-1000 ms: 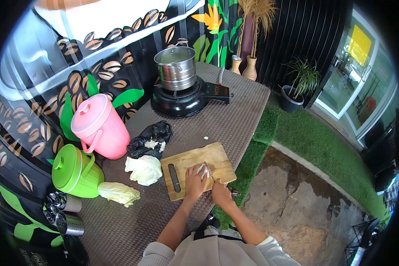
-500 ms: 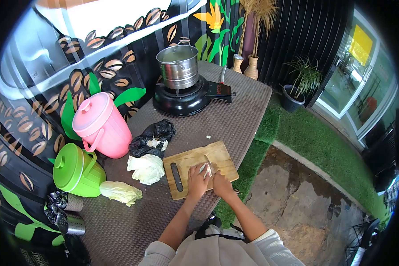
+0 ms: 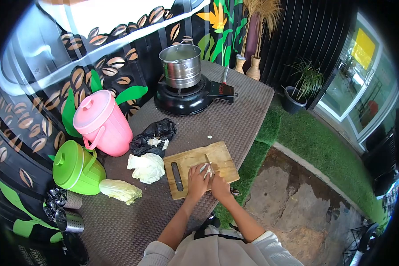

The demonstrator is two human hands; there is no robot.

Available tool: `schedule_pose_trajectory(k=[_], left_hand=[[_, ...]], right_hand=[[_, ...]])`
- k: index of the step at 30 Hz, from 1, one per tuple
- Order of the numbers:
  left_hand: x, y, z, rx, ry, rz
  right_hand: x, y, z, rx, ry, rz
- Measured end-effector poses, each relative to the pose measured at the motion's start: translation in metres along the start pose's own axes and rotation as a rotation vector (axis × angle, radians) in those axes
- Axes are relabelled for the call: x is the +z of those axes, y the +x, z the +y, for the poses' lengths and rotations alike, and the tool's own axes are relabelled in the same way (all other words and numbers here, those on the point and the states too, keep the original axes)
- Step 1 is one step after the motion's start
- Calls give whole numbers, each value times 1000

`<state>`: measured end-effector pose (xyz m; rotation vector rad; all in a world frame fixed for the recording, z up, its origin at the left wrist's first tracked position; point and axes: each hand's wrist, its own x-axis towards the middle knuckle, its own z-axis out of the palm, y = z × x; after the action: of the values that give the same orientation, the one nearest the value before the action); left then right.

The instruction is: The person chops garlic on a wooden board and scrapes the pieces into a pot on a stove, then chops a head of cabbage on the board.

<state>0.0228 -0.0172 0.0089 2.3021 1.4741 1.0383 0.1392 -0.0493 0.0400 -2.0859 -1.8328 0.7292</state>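
"What did the right hand have?"
"It grasped a knife, the blade on the board."
"And the left hand?"
"Its fingers lay over a white piece; I couldn't tell how tightly they held it."
"Where was that piece?"
"On the board, just beside the blade. A cabbage sat near the board's slotted end."

we take this for a café-style patio with a cooking spot, since we see coffee beans painted on the wall, a steel pot on a stove atop the woven surface, green turf, and a glass door near a potted plant.
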Motion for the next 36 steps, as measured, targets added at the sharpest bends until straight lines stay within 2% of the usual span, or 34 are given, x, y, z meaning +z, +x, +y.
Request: schedule_pose_trajectory(k=[4, 6, 9, 13, 19, 22, 27, 30, 34, 36], left_hand=[[-1, 0, 0, 3, -15, 7], [-1, 0, 1, 7, -6, 11], [-2, 1, 2, 7, 15, 10], [-2, 0, 0, 2, -8, 14], [0, 0, 0, -5, -1, 1], [0, 0, 0, -16, -17, 2], [-1, 0, 1, -10, 7, 17], [-2, 0, 0, 7, 19, 30], [-2, 1, 1, 2, 6, 34], [-1, 1, 1, -12, -8, 20]], right_hand=[[-17, -3, 0, -1, -10, -64], [-16, -11, -3, 76, -74, -121], [4, -25, -1, 101, -17, -2], [10, -27, -6, 122, 22, 28], [-7, 2, -2, 32, 10, -13], [-13, 0, 3, 13, 13, -111], [12, -23, 0, 110, -13, 11], [16, -27, -7, 171, 28, -2], [10, -8, -5, 137, -1, 5], [0, -1, 1, 0, 18, -6]])
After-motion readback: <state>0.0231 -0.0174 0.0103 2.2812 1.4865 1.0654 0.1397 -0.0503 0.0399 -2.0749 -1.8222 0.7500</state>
